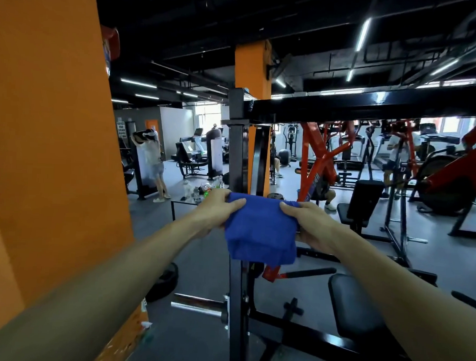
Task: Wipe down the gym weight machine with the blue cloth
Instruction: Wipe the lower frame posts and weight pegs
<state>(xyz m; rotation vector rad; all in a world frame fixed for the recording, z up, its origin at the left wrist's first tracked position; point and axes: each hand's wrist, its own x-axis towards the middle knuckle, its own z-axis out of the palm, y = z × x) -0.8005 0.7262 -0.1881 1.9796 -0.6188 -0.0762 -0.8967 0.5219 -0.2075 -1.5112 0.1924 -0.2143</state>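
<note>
An orange pillar (50, 145) filled the left side of the view; beyond it, in the background, a person in a pale top (152, 160) stood beside a machine with arms raised; bottles (201, 189) stood clustered on a small table near the middle. The left hand (216, 212) reached forward and gripped the left upper edge of the blue cloth (260, 230), its fingers curled over the top of the fabric with the thumb lying along the near face; the cloth was folded into a thick pad and hung down between the two hands, its lower edge loose below them. It was held in the air in front of the black upright post of the weight machine (242, 158), whether touching the frame or just short of it could not be told. The right hand (308, 224) grasped the right upper edge, fingers wrapped over the top and thumb pressed on the front; a black padded seat (354, 308) sat low on the right, and red-framed machines (322, 154) stood farther back.
</note>
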